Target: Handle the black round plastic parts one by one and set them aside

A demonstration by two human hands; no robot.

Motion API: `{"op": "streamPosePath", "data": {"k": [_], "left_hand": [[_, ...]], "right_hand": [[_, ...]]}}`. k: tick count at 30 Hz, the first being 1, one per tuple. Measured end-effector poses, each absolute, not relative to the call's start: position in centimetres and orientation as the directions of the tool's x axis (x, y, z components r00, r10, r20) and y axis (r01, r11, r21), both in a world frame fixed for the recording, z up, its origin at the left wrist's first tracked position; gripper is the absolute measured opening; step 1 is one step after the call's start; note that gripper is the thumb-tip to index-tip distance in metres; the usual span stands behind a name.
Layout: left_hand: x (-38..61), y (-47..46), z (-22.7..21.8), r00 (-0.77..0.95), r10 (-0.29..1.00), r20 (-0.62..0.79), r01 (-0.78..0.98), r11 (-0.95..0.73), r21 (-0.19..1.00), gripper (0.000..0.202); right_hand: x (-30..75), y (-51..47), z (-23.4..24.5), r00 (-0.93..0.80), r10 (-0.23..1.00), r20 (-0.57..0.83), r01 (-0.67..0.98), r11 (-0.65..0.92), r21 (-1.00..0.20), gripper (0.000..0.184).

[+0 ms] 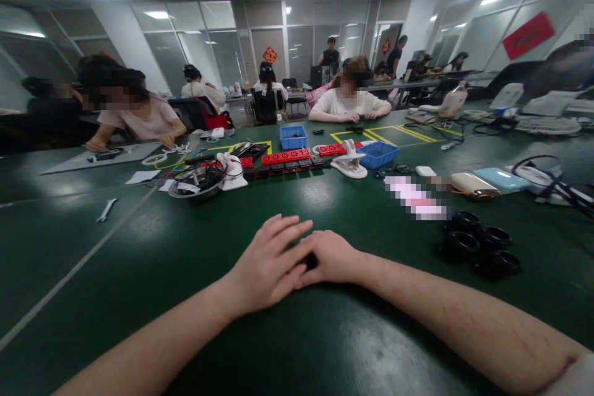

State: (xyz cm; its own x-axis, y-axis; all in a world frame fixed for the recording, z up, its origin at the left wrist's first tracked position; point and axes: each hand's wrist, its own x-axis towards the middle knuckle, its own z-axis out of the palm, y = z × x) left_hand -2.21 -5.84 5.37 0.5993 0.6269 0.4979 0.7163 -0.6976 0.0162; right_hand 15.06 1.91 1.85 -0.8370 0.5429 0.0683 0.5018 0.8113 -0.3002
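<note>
Just above the green tabletop, my left hand (271,263) meets my right hand (335,257) in the middle of the view. The fingers of my left hand are stretched out, their tips reaching over the fingers of my right hand. My right hand is curled, its thumb pointing left and its other fingers mostly covered. In the dark gap between the hands I cannot make out any object. Nearest on the right stand several black ring-shaped parts (464,242).
A wrench (106,210) lies at left. Farther back are a metal bowl (197,192) of cables, red blocks (285,156), a white clip stand (350,164) and blue bins (378,154) (292,137). Pouches (476,185) lie at right. Co-workers sit across the table.
</note>
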Motion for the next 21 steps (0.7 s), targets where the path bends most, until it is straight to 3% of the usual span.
{"op": "streamPosePath", "data": {"k": [2, 6, 11, 15, 18, 21], "left_hand": [[-2.6, -5.0, 5.9, 0.584, 0.677, 0.447, 0.708, -0.695, 0.128, 0.033], [-3.1, -3.7, 6.5, 0.616, 0.767, 0.183, 0.714, -0.641, 0.281, 0.041], [-3.1, -3.8, 7.3, 0.658, 0.752, -0.021, 0.695, -0.598, 0.399, 0.040], [-3.2, -4.3, 8.1, 0.665, 0.742, -0.086, 0.697, -0.574, 0.430, 0.045], [-3.0, -4.6, 8.0, 0.636, 0.767, -0.084, 0.721, -0.551, 0.420, 0.044], [-1.9, -5.1, 7.2, 0.505, 0.862, -0.051, 0.821, -0.461, 0.337, 0.033]], "right_hand": [[15.3, 2.2, 2.2, -0.843, 0.537, 0.039, 0.479, 0.781, -0.401, 0.060], [15.6, 3.0, 2.6, -0.892, 0.451, 0.006, 0.359, 0.719, -0.596, 0.063], [15.6, 3.9, 2.4, -0.942, 0.331, -0.049, 0.262, 0.641, -0.721, 0.045], [15.6, 3.9, 2.5, -0.935, 0.339, -0.103, 0.302, 0.615, -0.728, 0.029], [15.6, 3.3, 2.7, -0.922, 0.369, -0.118, 0.345, 0.642, -0.685, 0.034], [15.2, 2.2, 2.6, -0.882, 0.465, -0.077, 0.417, 0.694, -0.587, 0.044]]}}
